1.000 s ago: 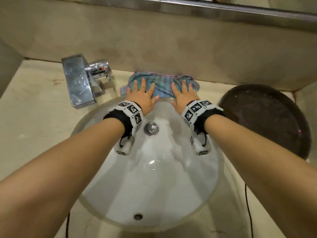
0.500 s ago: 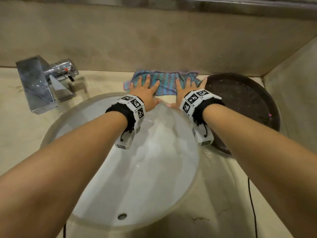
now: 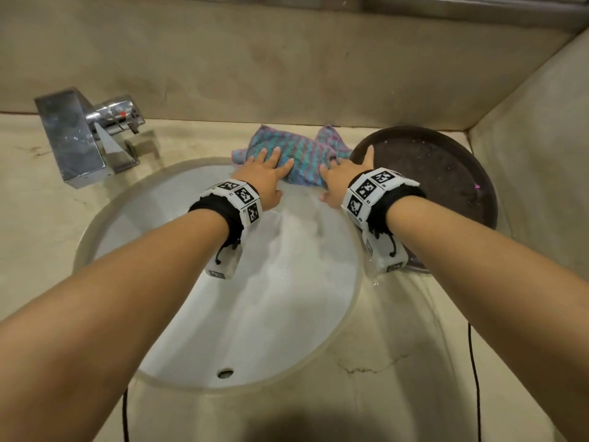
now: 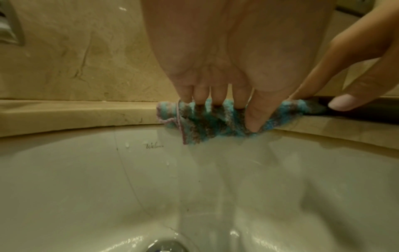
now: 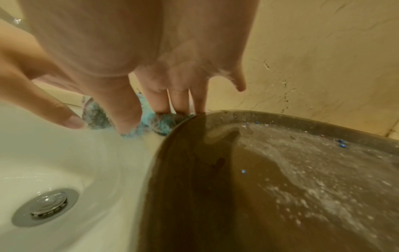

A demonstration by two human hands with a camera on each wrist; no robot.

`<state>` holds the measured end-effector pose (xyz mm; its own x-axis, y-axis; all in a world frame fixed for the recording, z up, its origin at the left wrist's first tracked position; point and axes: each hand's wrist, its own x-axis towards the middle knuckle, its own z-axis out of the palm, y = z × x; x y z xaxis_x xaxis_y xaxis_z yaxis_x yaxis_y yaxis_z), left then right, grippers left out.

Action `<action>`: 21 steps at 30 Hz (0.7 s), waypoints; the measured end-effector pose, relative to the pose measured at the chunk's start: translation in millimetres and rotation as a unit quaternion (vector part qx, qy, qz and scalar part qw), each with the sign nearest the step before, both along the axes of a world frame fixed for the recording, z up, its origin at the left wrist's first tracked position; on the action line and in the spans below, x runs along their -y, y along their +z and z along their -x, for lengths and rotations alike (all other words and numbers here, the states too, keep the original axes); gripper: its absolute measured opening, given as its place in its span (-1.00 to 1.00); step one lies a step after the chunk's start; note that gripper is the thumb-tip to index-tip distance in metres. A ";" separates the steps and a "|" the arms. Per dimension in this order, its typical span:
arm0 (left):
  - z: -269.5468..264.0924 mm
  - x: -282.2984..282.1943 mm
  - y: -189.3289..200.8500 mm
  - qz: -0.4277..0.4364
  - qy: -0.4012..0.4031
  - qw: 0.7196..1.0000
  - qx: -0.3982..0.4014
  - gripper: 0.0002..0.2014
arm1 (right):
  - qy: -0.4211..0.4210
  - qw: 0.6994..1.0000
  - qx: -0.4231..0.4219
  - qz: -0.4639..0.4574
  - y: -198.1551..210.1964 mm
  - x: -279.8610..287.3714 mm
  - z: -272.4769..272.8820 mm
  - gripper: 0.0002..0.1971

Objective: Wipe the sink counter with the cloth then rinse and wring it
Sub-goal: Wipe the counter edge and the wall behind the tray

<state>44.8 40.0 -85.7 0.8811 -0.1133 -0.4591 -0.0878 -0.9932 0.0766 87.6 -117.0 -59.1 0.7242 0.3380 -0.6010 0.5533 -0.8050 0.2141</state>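
Beige, stained stone makes up the sink counter (image 3: 44, 199) and the wall behind it, with a round white basin (image 3: 255, 314) sunk in below both forearms. Flat on the strip of counter beyond the basin lies the striped blue, teal and pink knitted cloth (image 3: 306, 154). The left hand (image 3: 264, 177) presses its near-left part with straight, spread fingers, and the right hand (image 3: 345, 177) presses its right edge the same way; neither grips it.

Compared with half a second ago, the cloth has slid rightward along the back strip and now bunches against the rim of the dark brown round tray (image 3: 459, 186) just beyond the right hand. I judge this stroke to have reached its end, so the wipe must turn back or go round the tray; rinsing and wringing are not yet begun.

That tray holds pale powdery residue and a few small blue specks. Water beads lie in the basin around its chrome drain plug (image 5: 46, 207), but no water runs from the boxy chrome tap (image 3: 86, 135), well off to the left of the left hand.
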 end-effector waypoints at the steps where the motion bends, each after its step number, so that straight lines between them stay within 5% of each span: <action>1: 2.4 1.0 0.4 0.002 -0.003 1.000 -0.002 -0.31 | 0.002 1.000 0.001 -0.003 0.8 1.7 2.9 -0.41; 5: 6.1 4.0 0.4 0.004 -0.006 1.000 -0.006 -0.31 | 0.008 1.000 0.004 -0.002 3.0 5.7 9.7 -0.45; 21: -37.3 11.5 6.2 0.005 0.017 0.999 -0.040 -0.35 | -0.090 0.994 0.055 0.018 -7.9 3.5 -30.5 -0.01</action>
